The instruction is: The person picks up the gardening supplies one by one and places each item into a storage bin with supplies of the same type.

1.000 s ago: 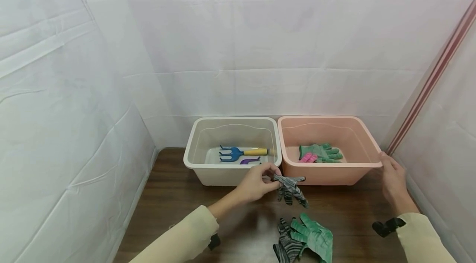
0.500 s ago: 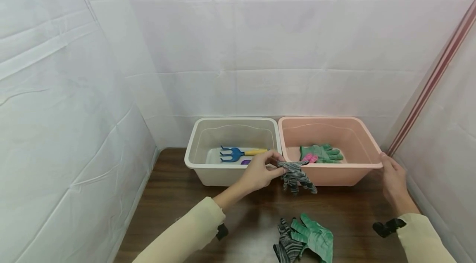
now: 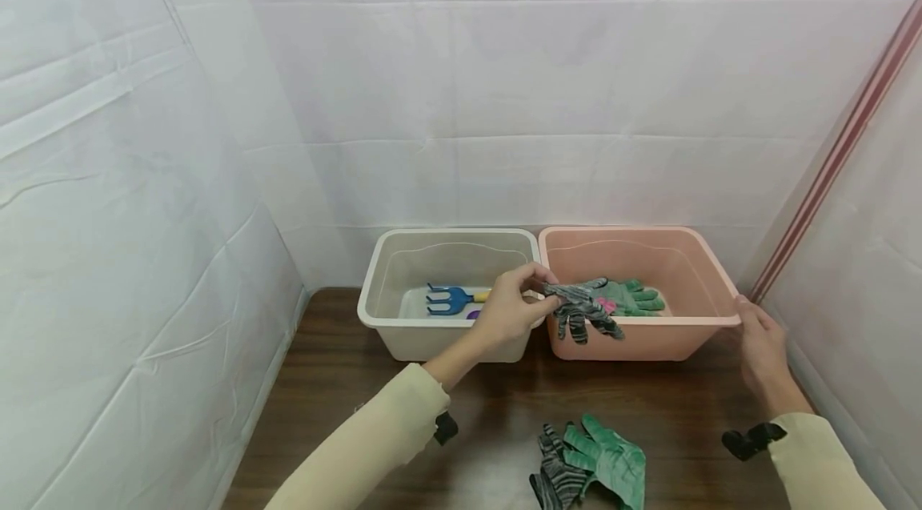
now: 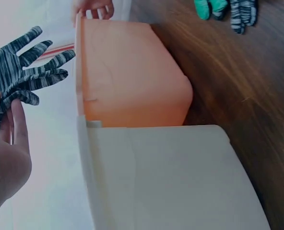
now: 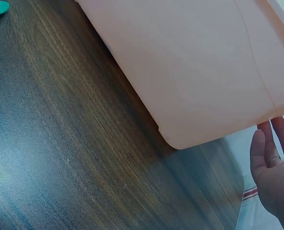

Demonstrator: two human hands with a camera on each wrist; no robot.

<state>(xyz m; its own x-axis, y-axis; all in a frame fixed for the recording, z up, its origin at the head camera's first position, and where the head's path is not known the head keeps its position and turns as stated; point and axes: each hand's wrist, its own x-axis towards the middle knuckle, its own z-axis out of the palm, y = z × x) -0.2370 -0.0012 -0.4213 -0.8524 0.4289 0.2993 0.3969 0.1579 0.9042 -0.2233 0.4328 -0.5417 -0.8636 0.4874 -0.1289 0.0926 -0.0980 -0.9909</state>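
My left hand (image 3: 508, 307) pinches a grey-and-black striped glove (image 3: 580, 315) at its cuff end. In the head view the glove hangs over the front rim of the pink tub (image 3: 641, 340), its fingers dangling. The left wrist view shows that striped glove (image 4: 24, 72) spread out from my fingertips. At the tub's right front corner, my right hand (image 3: 765, 346) grips the rim, fingers beneath it. A green glove (image 3: 634, 298) lies inside the pink tub beside something pink (image 3: 607, 305), partly covered by the held glove.
Left of the pink tub, touching it, stands an off-white tub (image 3: 425, 342) holding a blue hand fork (image 3: 450, 300) with a yellow handle and a purple item (image 3: 473, 315). Nearer on the wooden table (image 3: 346, 406) lie another striped glove (image 3: 560, 471) and a green glove (image 3: 614, 462).
My left hand has carried the striped glove forward and slightly right, from in front of the tubs to over the pink tub's front rim. My right hand has stayed put.
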